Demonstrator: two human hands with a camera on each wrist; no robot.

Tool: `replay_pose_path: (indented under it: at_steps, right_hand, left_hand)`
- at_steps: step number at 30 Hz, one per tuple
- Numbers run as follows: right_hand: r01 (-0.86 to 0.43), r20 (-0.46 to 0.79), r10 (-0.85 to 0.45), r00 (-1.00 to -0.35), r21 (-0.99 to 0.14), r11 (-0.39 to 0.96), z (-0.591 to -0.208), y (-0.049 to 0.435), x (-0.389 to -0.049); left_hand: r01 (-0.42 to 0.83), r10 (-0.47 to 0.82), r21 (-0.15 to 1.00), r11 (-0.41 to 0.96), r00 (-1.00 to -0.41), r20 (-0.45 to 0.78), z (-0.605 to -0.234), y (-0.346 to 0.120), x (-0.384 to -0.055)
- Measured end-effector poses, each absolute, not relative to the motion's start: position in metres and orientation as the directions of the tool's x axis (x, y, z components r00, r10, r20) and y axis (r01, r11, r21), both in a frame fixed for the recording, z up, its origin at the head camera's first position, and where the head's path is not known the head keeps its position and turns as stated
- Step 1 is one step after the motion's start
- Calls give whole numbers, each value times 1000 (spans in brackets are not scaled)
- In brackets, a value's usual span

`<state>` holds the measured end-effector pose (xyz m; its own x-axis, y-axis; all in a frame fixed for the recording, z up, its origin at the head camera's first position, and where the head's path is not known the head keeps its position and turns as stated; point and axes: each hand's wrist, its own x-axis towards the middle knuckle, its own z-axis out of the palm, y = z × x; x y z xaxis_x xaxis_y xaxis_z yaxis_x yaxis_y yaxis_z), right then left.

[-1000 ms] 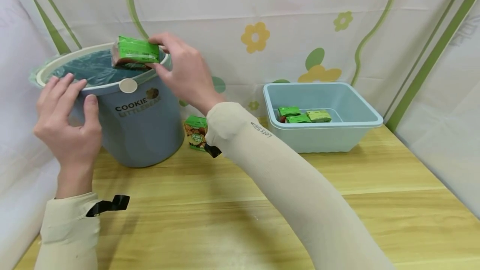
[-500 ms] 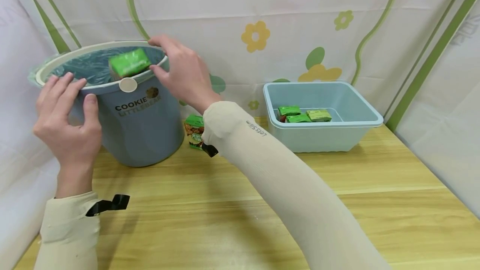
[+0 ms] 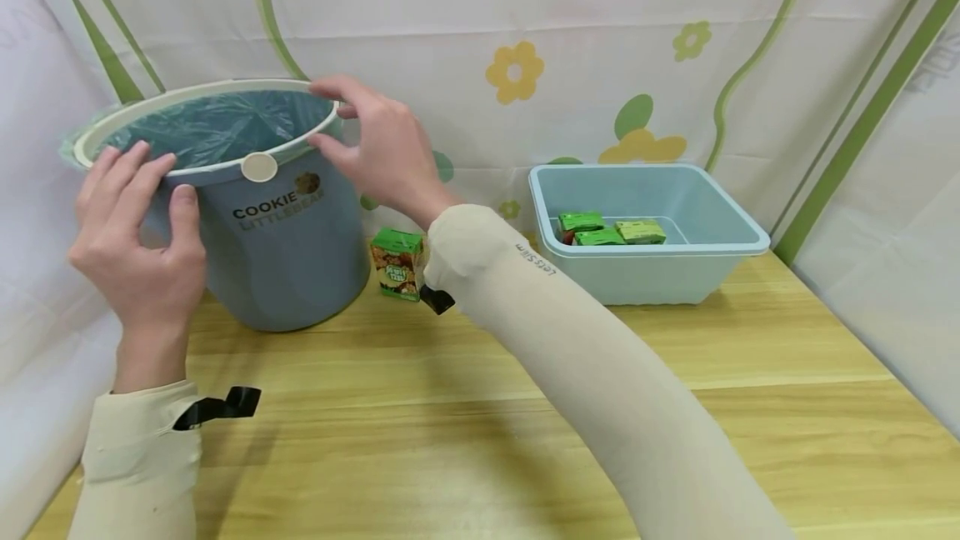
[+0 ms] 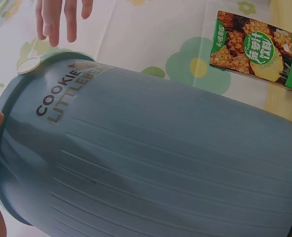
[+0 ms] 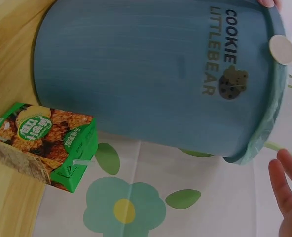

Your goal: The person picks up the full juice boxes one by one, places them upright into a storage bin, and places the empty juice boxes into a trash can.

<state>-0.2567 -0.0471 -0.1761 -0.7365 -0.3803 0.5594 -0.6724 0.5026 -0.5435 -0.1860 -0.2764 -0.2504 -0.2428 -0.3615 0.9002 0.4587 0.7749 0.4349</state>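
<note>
A blue-grey bin point(image 3: 292, 273) with a cream rim and a clear plastic liner stands at the left of the table. My left hand point(image 3: 142, 240) rests at its front left rim with the fingers fairly straight. At the right side of the rim, my right hand point(image 3: 386, 144) has its thumb and fingers spread apart, with nothing between them. A green juice carton point(image 3: 397, 267) with pineapple pictures stands upright beside the bin's base; in the right wrist view a clear straw shows on the carton point(image 5: 42, 140). Nothing inside the liner can be made out.
To the right, a light blue rectangular basket point(image 3: 645, 277) holds three green-topped packs point(image 3: 600, 236). A white curtain point(image 3: 420, 15) with flower prints hangs behind and at both sides of the wooden table point(image 3: 360, 448).
My right hand has let go of a green-topped juice carton, which has dropped into the bin out of sight. The left hand has stayed at the rim.
</note>
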Motion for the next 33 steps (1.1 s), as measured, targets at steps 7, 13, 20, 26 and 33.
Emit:
replay_pose_path:
  at_steps: [7,13,20,26,33]
  right_hand:
    - [-652,555,-359,-751,-707,274,-180,-34,-258]
    - [-613,545,-334,-769,-778,139,-194,-17,-259]
    - [-504,477,-302,-825,-863,15,-226,2,-265]
    - [-354,335,-292,-896,-935,14,-268,12,-271]
    - [-248,220,-276,-936,-966,71,-309,18,-276]
  left_hand:
    - [459,-365,439,773,-244,898,-250,-275,-185]
    - [463,-364,436,772,-240,900,-249,-272,-184]
    - [453,-359,430,781,-237,903,-250,-276,-186]
    - [436,-342,417,798,-244,908,-252,-281,-187]
    - [438,-346,422,794,-245,906,-251,-278,-187]
